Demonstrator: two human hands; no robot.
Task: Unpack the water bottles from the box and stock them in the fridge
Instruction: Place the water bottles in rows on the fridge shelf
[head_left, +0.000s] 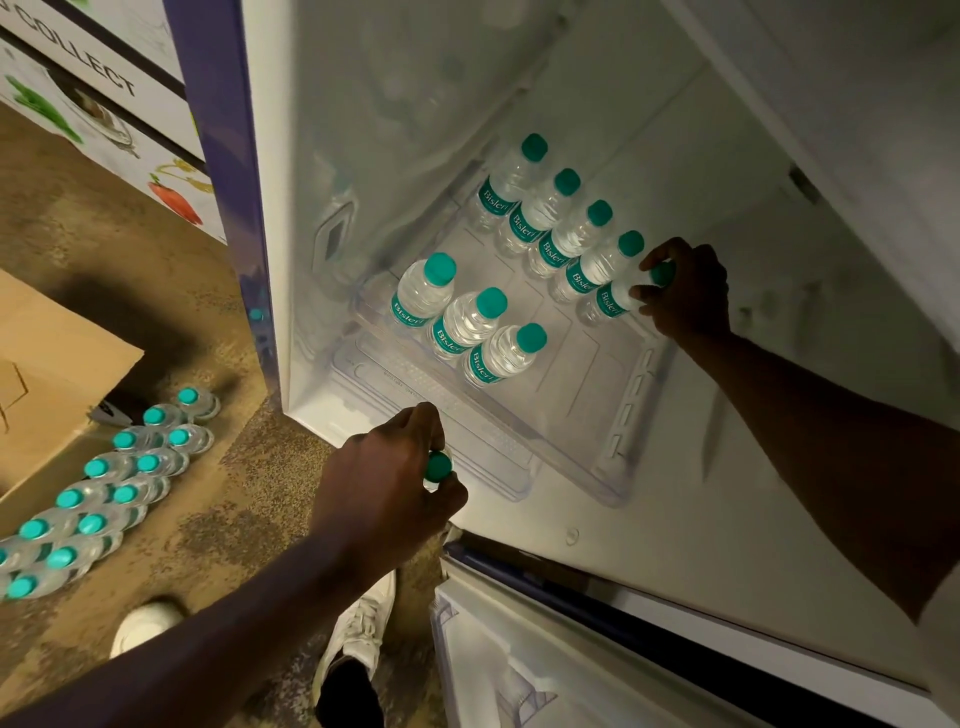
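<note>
Inside the open fridge (395, 104), small clear water bottles with teal caps stand on a clear shelf (613, 415). A back row of several bottles (540, 208) runs diagonally; a front row of three (462, 322) stands nearer me. My right hand (685, 291) reaches in and grips the last bottle (610, 304) of the back row by its cap end. Just outside the fridge's lower front edge, my left hand (384, 483) is closed around another bottle (437, 465); only its teal cap shows. On the floor at left stand several more bottles (104, 493), next to a cardboard box (47, 374).
The fridge door (571, 649) hangs open at lower right with its white shelves. My white shoes (358, 629) stand on the speckled floor below. A printed white carton (104, 93) stands behind the fridge's left side.
</note>
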